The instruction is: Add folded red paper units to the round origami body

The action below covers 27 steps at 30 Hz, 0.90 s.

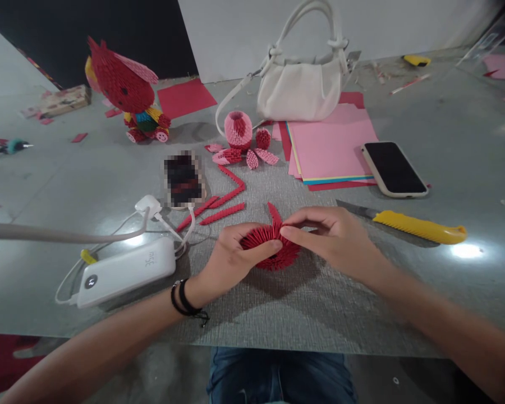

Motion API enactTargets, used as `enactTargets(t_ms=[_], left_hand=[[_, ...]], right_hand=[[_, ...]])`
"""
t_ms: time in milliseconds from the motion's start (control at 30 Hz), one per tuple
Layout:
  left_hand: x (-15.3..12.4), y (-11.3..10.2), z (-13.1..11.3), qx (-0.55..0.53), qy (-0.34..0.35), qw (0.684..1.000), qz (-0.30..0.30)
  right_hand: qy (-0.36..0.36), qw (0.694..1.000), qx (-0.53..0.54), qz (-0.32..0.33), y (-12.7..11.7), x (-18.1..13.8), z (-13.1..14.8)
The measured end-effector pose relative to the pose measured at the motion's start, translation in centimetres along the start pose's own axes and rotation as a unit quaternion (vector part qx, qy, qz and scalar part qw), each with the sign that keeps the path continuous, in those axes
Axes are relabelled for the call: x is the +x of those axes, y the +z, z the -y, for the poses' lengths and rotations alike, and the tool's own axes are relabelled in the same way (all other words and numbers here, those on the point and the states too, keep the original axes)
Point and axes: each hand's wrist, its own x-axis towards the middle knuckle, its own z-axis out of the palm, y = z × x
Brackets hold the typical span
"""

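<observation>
Between my hands is a round red piece of modular origami (272, 262) made of many folded paper units, its spiky points facing up. My left hand (239, 252) grips its left side, with the thumb lying over the top. My right hand (326, 233) pinches at its upper right edge; whatever small unit lies between those fingertips is hidden. A strip of red folded paper units (273, 213) rises at the far edge of the round piece. Just beyond lie several more red strips (223, 214) on the grey cloth-like mat.
A yellow box cutter (421, 225), blade extended, lies right of my right hand. Behind are a phone (395, 168), coloured paper sheets (332, 146), a white handbag (301, 90), pink-red origami parts (238, 132) and a red origami figure (126, 84). A cabled power bank (126, 272) sits left.
</observation>
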Motion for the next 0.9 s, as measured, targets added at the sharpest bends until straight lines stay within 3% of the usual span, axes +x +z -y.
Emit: enactTargets(t_ms=[267,733,900], left_hand=[[0.2,-0.1,0.1,-0.029,-0.001,0.999,-0.017],[0.0,0.1,-0.3,0.005,-0.003,1.000,0.005],[0.2,-0.1,0.2,-0.039,-0.002,0.999,-0.005]], right_hand=[[-0.001,0.999,0.031,-0.037,-0.6,0.1,0.2],[-0.029,0.999,0.029,-0.015,0.5,-0.2,-0.2],[-0.023,0.999,0.040,-0.012,-0.1,-0.1,0.1]])
